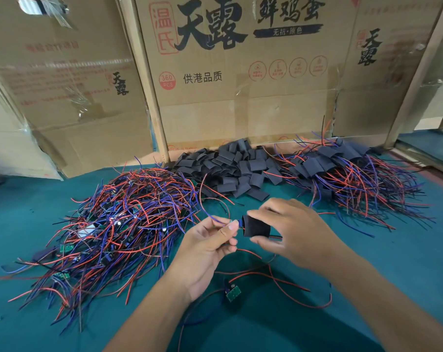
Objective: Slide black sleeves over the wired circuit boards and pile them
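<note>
Right hand (294, 232) is gripping a matte black flat tube sleeve (256, 226), thumb under and fingers over. Left hand (210, 243) is pinching the small green wired circuit board (233, 222) at the sleeve's mouth, above the teal table mat (393, 262); red and blue leads are trailing out.
</note>
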Available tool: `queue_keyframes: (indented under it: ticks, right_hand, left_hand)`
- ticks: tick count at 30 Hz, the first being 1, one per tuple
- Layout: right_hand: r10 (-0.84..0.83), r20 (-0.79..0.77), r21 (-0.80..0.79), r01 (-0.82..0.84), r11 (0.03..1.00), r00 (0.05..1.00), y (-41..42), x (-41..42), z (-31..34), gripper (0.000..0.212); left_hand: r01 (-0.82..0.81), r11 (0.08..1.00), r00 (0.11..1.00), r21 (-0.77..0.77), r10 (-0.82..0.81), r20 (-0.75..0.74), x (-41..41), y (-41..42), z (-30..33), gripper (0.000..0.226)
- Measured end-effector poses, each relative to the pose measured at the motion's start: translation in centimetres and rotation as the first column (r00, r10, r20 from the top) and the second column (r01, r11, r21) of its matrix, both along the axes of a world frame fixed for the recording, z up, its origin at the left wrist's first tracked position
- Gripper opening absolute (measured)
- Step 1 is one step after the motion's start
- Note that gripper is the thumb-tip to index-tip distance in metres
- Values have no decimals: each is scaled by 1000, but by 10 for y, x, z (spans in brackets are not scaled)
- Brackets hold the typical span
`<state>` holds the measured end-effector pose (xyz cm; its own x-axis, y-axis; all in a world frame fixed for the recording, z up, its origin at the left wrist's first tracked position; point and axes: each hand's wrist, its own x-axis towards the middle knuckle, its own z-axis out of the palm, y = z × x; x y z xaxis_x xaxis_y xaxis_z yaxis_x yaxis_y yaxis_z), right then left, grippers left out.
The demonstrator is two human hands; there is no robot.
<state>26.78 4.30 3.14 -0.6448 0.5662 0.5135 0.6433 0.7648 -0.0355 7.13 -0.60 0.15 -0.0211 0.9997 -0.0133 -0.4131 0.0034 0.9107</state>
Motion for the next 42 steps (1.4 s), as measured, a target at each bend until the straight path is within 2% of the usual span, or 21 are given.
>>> queue_keyframes:
  ticks: [8,12,17,20,22,25,29,42]
  right_hand:
    - [-14,-19,-1,14,1000,1000,-4,-5,-2,32]
    - [-24,-18,-14,23,1000,1000,-4,-7,-6,31]
    - [-13,-38,-80,10,997,999,-1,-3,-6,34]
    - [33,1,-118,-32,992,999,0,-4,-7,38]
    - [47,23,-133,-44,990,999,-1,-6,-9,39]
    - [38,2,-139,-37,990,999,-1,-5,-9,38]
    - [42,-10,-149,-43,988,999,-1,-4,-7,38]
    - [87,4,-195,-84,977,996,-5,-8,-8,37]
  left_hand:
    - [30,999,996,-31,-33,-88,-6,4,-6,23]
    - [36,999,993,-19,-38,-107,-5,5,-9,15]
    - [39,999,988,13,-37,-150,-8,6,-10,19]
    - [63,994,925,87,-26,-378,-12,5,-11,24]
    - [88,990,891,105,-31,-453,-12,6,-12,28]
    - [115,989,904,88,-68,-422,-16,6,-12,30]
    - [94,991,904,100,-43,-425,-19,9,-15,21]
    - [64,996,939,56,-41,-340,-11,8,-19,24]
